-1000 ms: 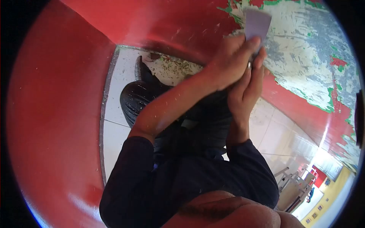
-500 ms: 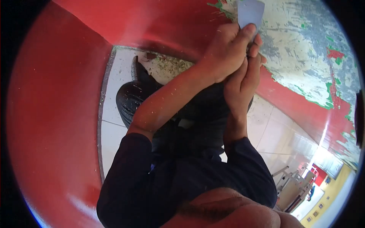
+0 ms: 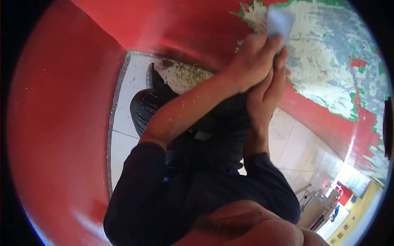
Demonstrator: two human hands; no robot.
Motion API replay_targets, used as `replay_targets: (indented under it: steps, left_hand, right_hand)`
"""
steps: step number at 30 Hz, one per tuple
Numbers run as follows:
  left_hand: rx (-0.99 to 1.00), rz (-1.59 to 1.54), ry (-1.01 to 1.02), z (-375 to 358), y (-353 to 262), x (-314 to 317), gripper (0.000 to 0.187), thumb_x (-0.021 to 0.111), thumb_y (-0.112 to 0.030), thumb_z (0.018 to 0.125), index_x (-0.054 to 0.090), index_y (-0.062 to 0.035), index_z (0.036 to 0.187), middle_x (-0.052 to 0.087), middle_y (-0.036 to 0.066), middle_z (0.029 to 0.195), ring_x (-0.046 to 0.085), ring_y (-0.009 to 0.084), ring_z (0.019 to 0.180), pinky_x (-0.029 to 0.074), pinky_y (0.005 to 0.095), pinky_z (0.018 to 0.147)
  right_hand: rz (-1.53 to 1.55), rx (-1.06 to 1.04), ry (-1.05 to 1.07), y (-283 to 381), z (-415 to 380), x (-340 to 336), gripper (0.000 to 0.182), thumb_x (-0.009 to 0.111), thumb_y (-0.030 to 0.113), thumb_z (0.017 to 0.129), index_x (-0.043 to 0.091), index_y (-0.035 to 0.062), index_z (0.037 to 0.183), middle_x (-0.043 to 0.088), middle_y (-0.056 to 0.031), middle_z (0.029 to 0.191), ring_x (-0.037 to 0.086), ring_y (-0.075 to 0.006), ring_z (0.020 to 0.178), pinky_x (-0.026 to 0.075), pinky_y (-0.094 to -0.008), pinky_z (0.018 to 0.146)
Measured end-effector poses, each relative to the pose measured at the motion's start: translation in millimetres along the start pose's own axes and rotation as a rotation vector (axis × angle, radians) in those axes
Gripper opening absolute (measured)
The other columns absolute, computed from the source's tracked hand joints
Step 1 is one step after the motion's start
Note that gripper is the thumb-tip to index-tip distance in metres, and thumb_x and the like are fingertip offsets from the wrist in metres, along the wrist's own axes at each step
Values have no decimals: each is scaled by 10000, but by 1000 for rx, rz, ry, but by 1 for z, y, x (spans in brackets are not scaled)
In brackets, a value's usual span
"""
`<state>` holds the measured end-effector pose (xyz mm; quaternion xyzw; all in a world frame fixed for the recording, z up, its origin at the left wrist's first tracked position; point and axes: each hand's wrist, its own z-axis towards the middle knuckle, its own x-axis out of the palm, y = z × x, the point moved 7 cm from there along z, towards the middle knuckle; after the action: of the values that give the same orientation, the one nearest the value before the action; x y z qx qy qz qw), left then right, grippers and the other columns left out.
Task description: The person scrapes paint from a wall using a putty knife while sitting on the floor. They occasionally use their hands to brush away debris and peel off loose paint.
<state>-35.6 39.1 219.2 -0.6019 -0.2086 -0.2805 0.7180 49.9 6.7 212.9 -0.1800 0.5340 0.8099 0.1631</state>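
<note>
— Any lettering on the flat grey scraper blade [image 3: 280, 21] above the hands?

— None legible; it is blurred and plain.

— The red wall with peeled green and white paint [image 3: 328, 69] right of the hands?

— No words, numbers or signs can be read there either.

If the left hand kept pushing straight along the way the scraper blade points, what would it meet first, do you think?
Most likely more of the scraped patch on the red wall. The left hand, with the right hand, grips the scraper, whose blade seems to lie against it, though depth is unclear.
</note>
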Motion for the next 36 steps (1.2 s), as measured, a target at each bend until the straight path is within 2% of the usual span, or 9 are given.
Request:
replay_targets:
  steps: [5, 8, 12, 14, 19, 22, 31, 32, 36]
  left_hand:
    - [58, 46, -8, 3, -6, -1, 317, 408, -301, 1028, 506, -27, 900, 504, 22, 724, 610, 166, 713, 538, 308, 713]
    - [65, 62, -81, 1, 21, -16, 332, 420, -311, 1024, 510, -25, 881, 502, 16, 706, 603, 161, 697, 551, 312, 671]
    - [78, 18, 5, 6, -42, 6, 385, 410, -332, 1024, 519, -23, 822, 476, 6, 665, 616, 165, 697, 530, 292, 705]
    - [88, 115, 1, -4, -4, -2, 383, 413, -333, 1022, 523, -20, 830, 478, 8, 665, 625, 172, 683, 544, 303, 689]
    - [11, -14, -7, 2, -15, 0, 382, 420, -337, 1018, 521, -16, 838, 489, 5, 687, 625, 174, 681, 535, 311, 699]
    - [1, 2, 22, -6, 3, 0, 357, 413, -320, 1022, 518, -11, 877, 493, 13, 692, 633, 184, 682, 545, 326, 675]
    - [-64, -32, 5, -3, -8, 6, 328, 428, -301, 1017, 489, -17, 865, 506, 24, 711, 629, 181, 689, 548, 321, 678]
    - [-54, -34, 15, -3, 5, 2, 323, 430, -299, 1017, 488, -18, 869, 505, 23, 709, 626, 179, 681, 552, 322, 669]
    - [90, -22, 15, 13, -21, 11, 318, 430, -292, 1017, 492, -18, 868, 491, 13, 698, 602, 156, 651, 555, 324, 698]
  right_hand:
    - [-330, -431, -144, 38, 5, -5, 322, 407, 112, 970, 461, -41, 1248, 596, -198, 1168, 628, -344, 1022, 507, -368, 829]
    - [-264, -332, -97, 30, -1, -1, 294, 414, 108, 964, 472, -31, 1216, 609, -210, 1118, 643, -358, 944, 517, -372, 789]
    - [-100, -168, -64, 44, 14, 2, 290, 409, 96, 961, 469, -15, 1222, 621, -249, 969, 652, -394, 840, 514, -397, 702]
    - [-124, -234, -113, 26, -6, -4, 295, 419, 104, 960, 469, -5, 1230, 618, -255, 945, 645, -410, 824, 504, -409, 675]
    - [-201, -202, -64, 31, 6, 1, 330, 417, 105, 960, 460, -20, 1263, 615, -255, 1069, 638, -405, 927, 509, -408, 749]
    - [-303, -401, -133, 36, -5, -5, 333, 422, 110, 960, 462, -21, 1263, 608, -269, 1101, 617, -434, 972, 499, -420, 785]
    - [-225, -329, -88, 26, -6, -11, 402, 400, 133, 974, 410, -18, 1347, 600, -278, 1141, 631, -399, 989, 502, -410, 815]
    - [-58, -51, -6, 6, -12, -11, 404, 414, 142, 977, 417, -16, 1349, 603, -262, 1152, 627, -393, 1012, 501, -404, 828]
    - [-196, -300, -62, 25, 15, -9, 397, 426, 132, 973, 434, -15, 1342, 599, -253, 1172, 621, -395, 1030, 503, -401, 842]
